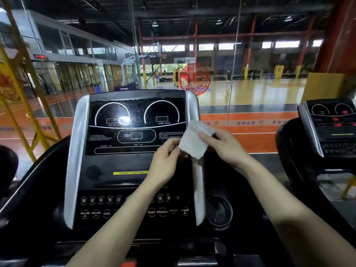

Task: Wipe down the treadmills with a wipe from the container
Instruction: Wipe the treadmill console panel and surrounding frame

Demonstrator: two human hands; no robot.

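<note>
A white wipe (194, 140) is held up in front of the right side of the treadmill console (133, 128), a black display panel with silver side trims. My left hand (165, 160) pinches the wipe's lower left edge. My right hand (223, 145) grips its right side, thumb lying across the front of the sheet. The wipe is partly folded and hangs clear of the console. No wipe container is in view.
A second treadmill console (331, 126) stands to the right. A round cup holder (218, 211) sits right of the button row (134, 211). A glass wall (250, 74) behind the treadmills looks onto a basketball court. Yellow metal framing (21, 105) rises at the left.
</note>
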